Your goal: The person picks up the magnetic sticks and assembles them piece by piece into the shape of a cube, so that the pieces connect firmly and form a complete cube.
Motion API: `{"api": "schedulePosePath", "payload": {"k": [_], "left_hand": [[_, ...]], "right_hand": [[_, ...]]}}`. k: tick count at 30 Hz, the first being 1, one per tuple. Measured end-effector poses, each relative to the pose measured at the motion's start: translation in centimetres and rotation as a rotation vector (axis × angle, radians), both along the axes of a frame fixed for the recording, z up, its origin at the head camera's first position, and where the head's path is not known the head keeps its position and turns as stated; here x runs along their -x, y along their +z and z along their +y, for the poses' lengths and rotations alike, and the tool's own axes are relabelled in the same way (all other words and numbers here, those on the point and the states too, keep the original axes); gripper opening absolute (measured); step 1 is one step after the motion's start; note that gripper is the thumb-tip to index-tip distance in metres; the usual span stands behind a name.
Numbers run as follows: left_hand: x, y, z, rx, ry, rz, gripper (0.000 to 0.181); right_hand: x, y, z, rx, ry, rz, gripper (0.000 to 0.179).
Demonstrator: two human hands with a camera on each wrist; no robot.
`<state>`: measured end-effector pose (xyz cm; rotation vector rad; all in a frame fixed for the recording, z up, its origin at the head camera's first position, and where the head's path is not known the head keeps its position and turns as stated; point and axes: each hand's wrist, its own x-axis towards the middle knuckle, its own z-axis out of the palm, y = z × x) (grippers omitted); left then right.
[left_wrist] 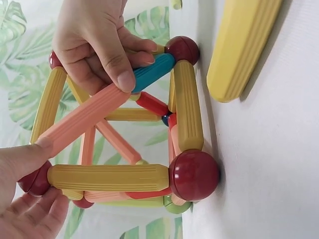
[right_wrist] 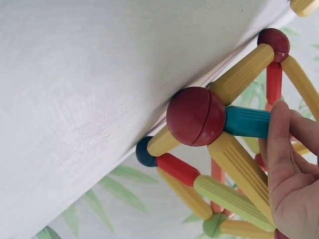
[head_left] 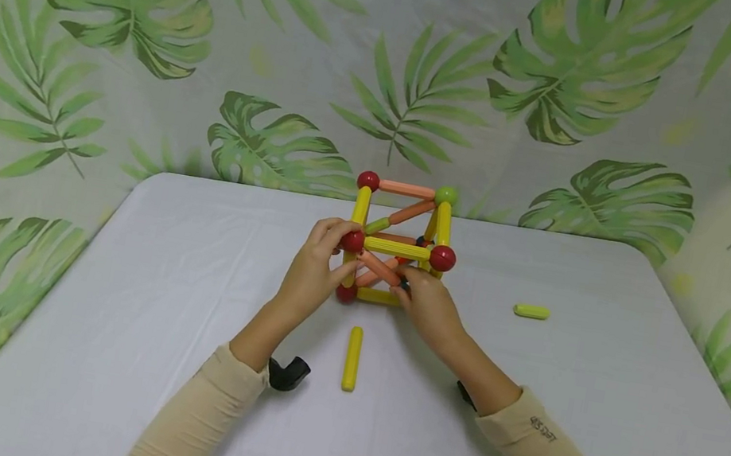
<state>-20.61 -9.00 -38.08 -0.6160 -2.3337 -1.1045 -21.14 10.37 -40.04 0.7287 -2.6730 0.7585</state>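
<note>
A cube-shaped frame of magnetic rods and balls stands on the table, its front edges made of yellow rods (head_left: 398,249). My left hand (head_left: 316,264) holds the red ball (head_left: 353,241) at the upper left front corner. Its thumb touches the end of a pink rod (left_wrist: 84,117), which slants across the front face. My right hand (head_left: 429,303) pinches where this pink rod meets a short blue rod (left_wrist: 155,72). In the right wrist view, the blue rod's other end touches the lower right front red ball (right_wrist: 195,116).
A loose yellow rod (head_left: 352,359) lies on the white table (head_left: 164,388) in front of the frame. A short yellow-green rod (head_left: 531,311) lies to the right. Behind the table hangs a leaf-patterned cloth (head_left: 278,141).
</note>
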Motion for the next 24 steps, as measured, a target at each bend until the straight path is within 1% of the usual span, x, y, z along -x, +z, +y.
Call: {"api": "schedulePosePath", "payload": {"k": [6,13,17,24], "left_hand": [[0.11,-0.15,-0.01,-0.012,0.001,0.033,0.051],[0.17,-0.13,0.04,-0.005,0.023,0.034,0.044],[0.18,-0.13,0.04,0.011,0.035,0.034,0.043],[0.23,-0.17,-0.14,-0.005,0.005,0.024,0.042]], "right_hand": [[0.08,-0.1,-0.16,0.0,-0.021,0.013,0.022],[0.09,-0.01,-0.25,-0.026,-0.034,0.017,0.022],[0.18,-0.04,-0.26,-0.041,-0.041,0.002,0.024],[0.07,0.04,-0.08,-0.047,-0.057,-0.06,0.025]]}}
